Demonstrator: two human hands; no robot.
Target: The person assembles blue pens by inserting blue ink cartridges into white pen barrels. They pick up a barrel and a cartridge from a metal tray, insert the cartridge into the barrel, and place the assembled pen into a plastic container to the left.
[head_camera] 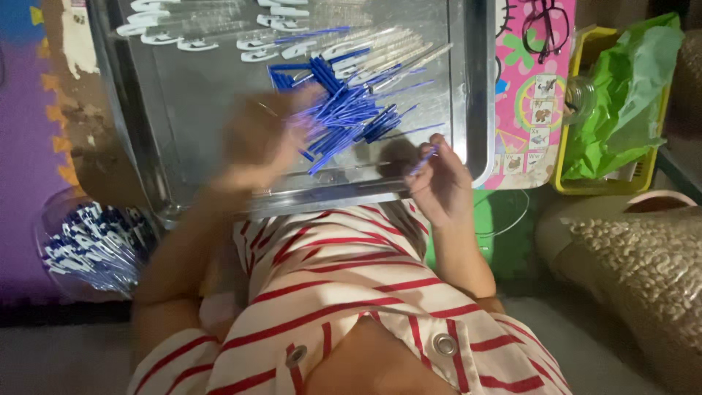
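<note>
A metal tray [468, 88] lies in front of me with a heap of blue pen refills and caps [344, 110] in its middle and clear pen barrels [395, 47] behind them. My right hand [439, 183] is at the tray's near right corner, fingers closed on a thin blue pen part [424, 157]. My left hand [259, 139] is blurred with motion over the left side of the blue heap; whether it holds anything cannot be made out. White pen caps [219, 33] lie at the tray's far left.
A clear bag of finished blue-and-white pens [95, 245] sits at lower left. A pink picture board [530, 95] leans right of the tray, then a yellow basket with a green plastic bag [621, 95]. A sack of pale pieces [643, 271] lies at lower right.
</note>
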